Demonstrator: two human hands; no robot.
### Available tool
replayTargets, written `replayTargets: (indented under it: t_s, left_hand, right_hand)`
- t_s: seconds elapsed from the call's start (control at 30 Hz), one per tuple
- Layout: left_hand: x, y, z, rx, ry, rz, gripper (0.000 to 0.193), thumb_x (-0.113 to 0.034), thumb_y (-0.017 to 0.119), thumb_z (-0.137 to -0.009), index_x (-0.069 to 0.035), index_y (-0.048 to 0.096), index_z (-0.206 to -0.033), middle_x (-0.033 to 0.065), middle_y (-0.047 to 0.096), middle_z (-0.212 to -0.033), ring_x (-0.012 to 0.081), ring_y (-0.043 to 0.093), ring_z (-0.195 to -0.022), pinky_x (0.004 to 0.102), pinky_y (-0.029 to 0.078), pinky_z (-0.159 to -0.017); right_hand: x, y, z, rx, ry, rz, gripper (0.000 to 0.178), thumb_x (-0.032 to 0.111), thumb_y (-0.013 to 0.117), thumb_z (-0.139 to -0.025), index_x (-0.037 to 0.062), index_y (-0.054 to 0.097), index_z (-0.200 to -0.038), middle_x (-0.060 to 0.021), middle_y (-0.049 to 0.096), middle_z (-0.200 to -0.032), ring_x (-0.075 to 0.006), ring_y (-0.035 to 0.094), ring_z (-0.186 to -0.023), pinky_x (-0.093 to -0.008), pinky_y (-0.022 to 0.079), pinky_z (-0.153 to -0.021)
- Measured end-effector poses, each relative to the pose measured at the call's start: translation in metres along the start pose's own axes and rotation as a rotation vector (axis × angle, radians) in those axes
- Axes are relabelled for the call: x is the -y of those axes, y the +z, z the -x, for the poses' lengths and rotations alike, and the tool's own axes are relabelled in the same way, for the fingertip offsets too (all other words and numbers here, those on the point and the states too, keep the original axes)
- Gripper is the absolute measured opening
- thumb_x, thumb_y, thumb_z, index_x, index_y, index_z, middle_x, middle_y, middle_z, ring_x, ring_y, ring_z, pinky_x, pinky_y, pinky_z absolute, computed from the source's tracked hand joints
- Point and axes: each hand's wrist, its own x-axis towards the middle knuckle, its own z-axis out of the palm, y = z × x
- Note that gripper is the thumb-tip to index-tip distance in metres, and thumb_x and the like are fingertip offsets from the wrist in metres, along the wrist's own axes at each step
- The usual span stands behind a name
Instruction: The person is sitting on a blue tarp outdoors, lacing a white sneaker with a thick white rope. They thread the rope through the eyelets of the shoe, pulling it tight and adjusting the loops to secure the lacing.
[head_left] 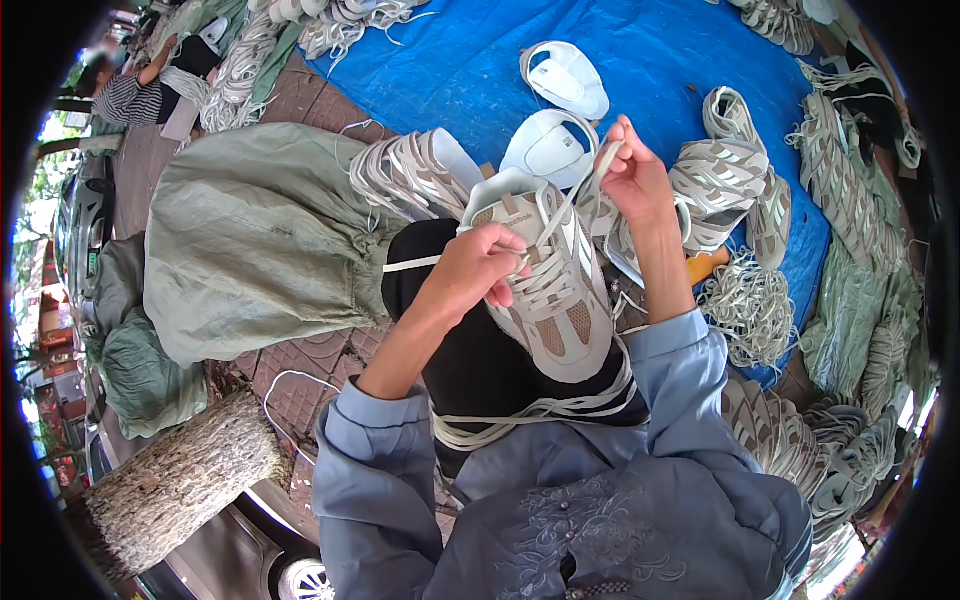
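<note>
A beige and white sneaker upper (572, 338) lies across my dark-trousered lap, its toe toward me. Cream lace crisscrosses its front. My right hand (638, 180) is raised beyond the upper's right side, fingers closed on a cream shoelace (603, 163) that runs down to the eyelets. My left hand (470, 268) rests over the left eyelets, thumb and fingers pinched on lace there; a loose lace end sticks out to its left. Exactly how the fingertips grip is partly hidden. More loose laces (540, 412) lie across my thighs, nearest to me.
A blue tarp (450, 70) spreads ahead, bearing white insole-like pieces (568, 80), stacked uppers (715, 190) and a tangled lace pile (752, 312). A grey-green sack (250, 240) sits at left, near a tree trunk (180, 475). Another person (135, 98) sits far left.
</note>
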Motion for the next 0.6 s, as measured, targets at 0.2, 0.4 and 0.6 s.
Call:
replayTargets:
  t_s: [0.2, 0.4, 0.6]
  left_hand:
    - [-0.001, 0.017, 0.003, -0.149, 0.149, -0.286, 0.016, -0.001, 0.048, -0.078, 0.001, 0.054, -0.093, 0.012, 0.061, -0.077, 0.0107, 0.05, -0.042, 0.0218, 0.038, -0.04]
    - [0.012, -0.005, 0.019, 0.118, -0.011, 0.41, 0.019, -0.008, 0.052, -0.08, -0.002, 0.054, -0.098, 0.0094, 0.058, -0.07, 0.0057, 0.037, -0.037, 0.0202, 0.038, -0.041]
    - [0.028, -0.017, 0.06, -0.06, 0.138, -0.097, 0.022, -0.003, 0.052, -0.079, -0.001, 0.047, -0.1, 0.012, 0.059, -0.07, 0.0158, 0.052, -0.045, 0.0283, 0.042, -0.044]
  right_hand:
    - [0.022, 0.057, -0.002, 0.183, -0.031, 0.169, 0.02, 0.006, 0.054, -0.082, 0.0017, 0.051, -0.101, -0.0051, 0.056, -0.076, -0.0077, 0.047, -0.057, -0.019, 0.035, -0.048]
    - [0.009, 0.022, -0.001, 0.006, 0.073, 0.361, 0.022, 0.005, 0.056, -0.079, -0.0012, 0.053, -0.099, -0.0078, 0.057, -0.073, -0.0082, 0.049, -0.053, -0.0197, 0.035, -0.046]
    - [0.007, -0.006, 0.003, -0.123, 0.16, 0.478, 0.021, 0.001, 0.057, -0.076, -0.0014, 0.055, -0.096, -0.0087, 0.058, -0.073, -0.008, 0.05, -0.052, -0.0163, 0.034, -0.043]
